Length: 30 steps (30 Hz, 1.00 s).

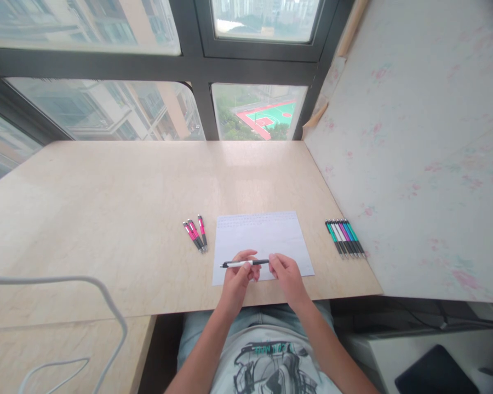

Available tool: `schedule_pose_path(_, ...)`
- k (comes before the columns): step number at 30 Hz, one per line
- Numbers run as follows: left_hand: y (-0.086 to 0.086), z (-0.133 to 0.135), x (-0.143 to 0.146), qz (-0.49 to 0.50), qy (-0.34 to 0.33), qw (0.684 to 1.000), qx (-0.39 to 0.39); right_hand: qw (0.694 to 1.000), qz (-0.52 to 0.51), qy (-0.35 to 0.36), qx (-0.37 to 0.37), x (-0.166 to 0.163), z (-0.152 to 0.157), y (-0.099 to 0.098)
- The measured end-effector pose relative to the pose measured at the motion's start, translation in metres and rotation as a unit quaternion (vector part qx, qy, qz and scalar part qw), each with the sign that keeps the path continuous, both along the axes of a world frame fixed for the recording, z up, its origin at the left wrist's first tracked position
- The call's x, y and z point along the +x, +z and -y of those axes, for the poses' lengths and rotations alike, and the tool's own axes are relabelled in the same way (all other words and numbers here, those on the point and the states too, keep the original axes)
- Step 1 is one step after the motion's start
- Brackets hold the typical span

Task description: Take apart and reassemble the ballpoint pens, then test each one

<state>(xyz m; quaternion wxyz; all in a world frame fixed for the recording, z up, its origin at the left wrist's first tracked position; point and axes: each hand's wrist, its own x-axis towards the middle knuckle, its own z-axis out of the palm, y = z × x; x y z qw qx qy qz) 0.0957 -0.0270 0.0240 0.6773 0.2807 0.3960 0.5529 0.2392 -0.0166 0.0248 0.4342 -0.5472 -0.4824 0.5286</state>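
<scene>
A white and black pen point(233, 264) lies level across my left hand point(239, 276), whose fingers grip its barrel. At the pen's right end, my right hand point(286, 272) pinches the black tip. Both hands are over the lower part of a white sheet of paper point(258, 235), which has rows of handwriting along its top. To the left of the sheet lie three pink and black pens point(195, 235). A row of several pens point(345, 238) in green, white, purple and blue rests side by side to the right of it.
The pale wooden desk point(119, 219) runs back to a dark-framed window point(201, 65). A flowered wall point(414, 153) bounds the right side. A grey-white cable point(107, 298) loops at the lower left. Below the desk at right is a dark flat object point(433, 372) on a white surface.
</scene>
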Motion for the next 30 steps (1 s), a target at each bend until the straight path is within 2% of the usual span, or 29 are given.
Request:
schedule_pose_path(3,0.000,-0.001,0.002,-0.056,-0.009,0.998,-0.008,0.998,0.040,0.034,0.038,0.004,0.000,0.000)
schedule_pose_path(5,0.001,-0.002,0.002,-0.109,-0.014,0.994,-0.002,0.998,0.039,0.033,0.037,0.005,0.000,0.000)
schedule_pose_path(13,0.011,-0.003,-0.010,-0.270,-0.029,0.958,0.091,0.993,-0.071,0.015,-0.095,-0.006,0.003,-0.002)
schedule_pose_path(15,0.012,-0.003,-0.012,-0.283,-0.024,0.953,0.103,0.992,-0.075,0.015,-0.102,-0.007,0.004,-0.003)
schedule_pose_path(20,0.006,-0.003,-0.008,-0.256,0.003,0.965,0.060,0.999,0.005,0.017,-0.032,-0.007,0.004,-0.002)
schedule_pose_path(25,-0.006,-0.002,0.001,-0.166,0.031,0.985,-0.034,0.986,0.127,0.047,0.097,-0.002,0.000,0.002)
schedule_pose_path(27,-0.008,-0.003,0.003,-0.139,0.031,0.988,-0.054,0.979,0.143,0.054,0.133,0.000,-0.001,0.004)
schedule_pose_path(30,-0.007,-0.005,0.002,-0.122,0.035,0.990,-0.060,0.982,0.116,0.056,0.139,0.001,-0.002,0.005)
